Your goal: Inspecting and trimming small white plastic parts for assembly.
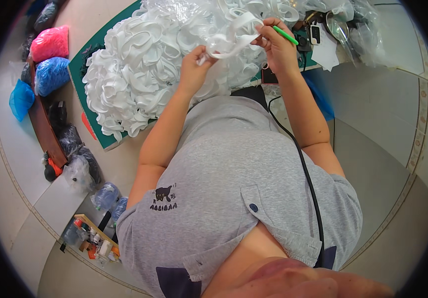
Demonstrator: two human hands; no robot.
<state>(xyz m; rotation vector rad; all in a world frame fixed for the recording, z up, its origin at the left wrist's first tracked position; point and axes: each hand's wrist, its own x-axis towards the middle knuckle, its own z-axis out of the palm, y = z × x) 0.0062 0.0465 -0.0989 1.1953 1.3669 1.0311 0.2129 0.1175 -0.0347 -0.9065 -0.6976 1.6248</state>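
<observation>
A white fabric strap (pixel 243 45) hangs in loops between my two hands, above a large heap of similar white straps (pixel 134 74). My left hand (pixel 196 69) pinches one end of it between thumb and fingers. The other end is held by the closed fingers of my right hand (pixel 279 49). A bright green stick-shaped tool (pixel 285 36) also sticks out of the right hand; its tip is hidden, so I cannot make out its kind.
The heap covers most of a green table (pixel 80 94). Clear plastic bags (pixel 365 35), white paper (pixel 326 52) and small black items lie at the right. Pink (pixel 50 43) and blue (pixel 51 76) bags stand left. A black cable (pixel 307 164) crosses my shirt.
</observation>
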